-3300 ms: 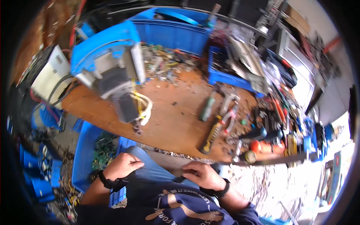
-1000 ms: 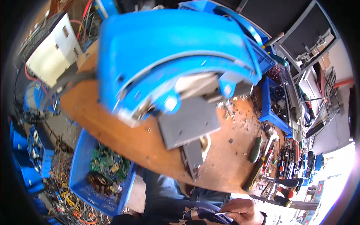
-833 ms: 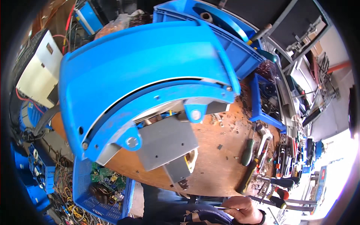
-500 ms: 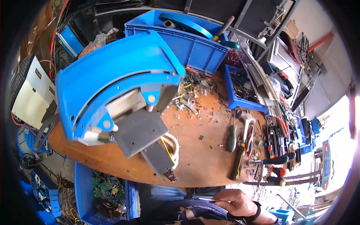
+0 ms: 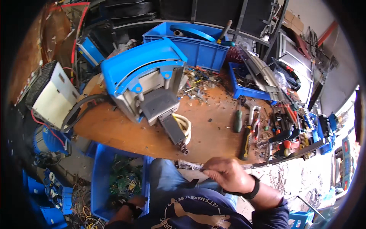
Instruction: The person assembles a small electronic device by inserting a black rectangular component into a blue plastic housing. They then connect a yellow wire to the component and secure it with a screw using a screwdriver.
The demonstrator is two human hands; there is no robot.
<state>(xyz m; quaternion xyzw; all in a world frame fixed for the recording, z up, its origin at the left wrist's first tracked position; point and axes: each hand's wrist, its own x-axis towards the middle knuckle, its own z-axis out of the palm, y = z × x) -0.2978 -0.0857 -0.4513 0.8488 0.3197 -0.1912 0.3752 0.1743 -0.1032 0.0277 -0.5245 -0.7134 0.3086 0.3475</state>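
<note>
My right hand (image 5: 225, 174) is in front of the table's near edge, above my lap. Its thumb and fingers are pressed together, and what they hold, if anything, is too small to make out. Low on the left, my left hand (image 5: 138, 201) is at the blue crate (image 5: 97, 179) of green circuit boards (image 5: 127, 175); its fingers are not clear. On the wooden table (image 5: 213, 141) rests a machine with a curved blue cover (image 5: 141, 63). A dark grey box (image 5: 160, 102) juts from its front, with a smaller grey block (image 5: 171, 129) and a looped cream cable (image 5: 185, 124) beyond.
A screwdriver (image 5: 238, 121), a hammer (image 5: 246, 143) and red-handled pliers (image 5: 256, 128) lie on the table's right, beside many other tools. A large blue bin (image 5: 206, 55) and a small blue tray (image 5: 249, 93) stand behind. Loose scrap (image 5: 198, 82) covers the back.
The view has shifted, so the machine appears smaller and farther off. My left hand has come into view at the crate. My right hand has risen towards the table edge.
</note>
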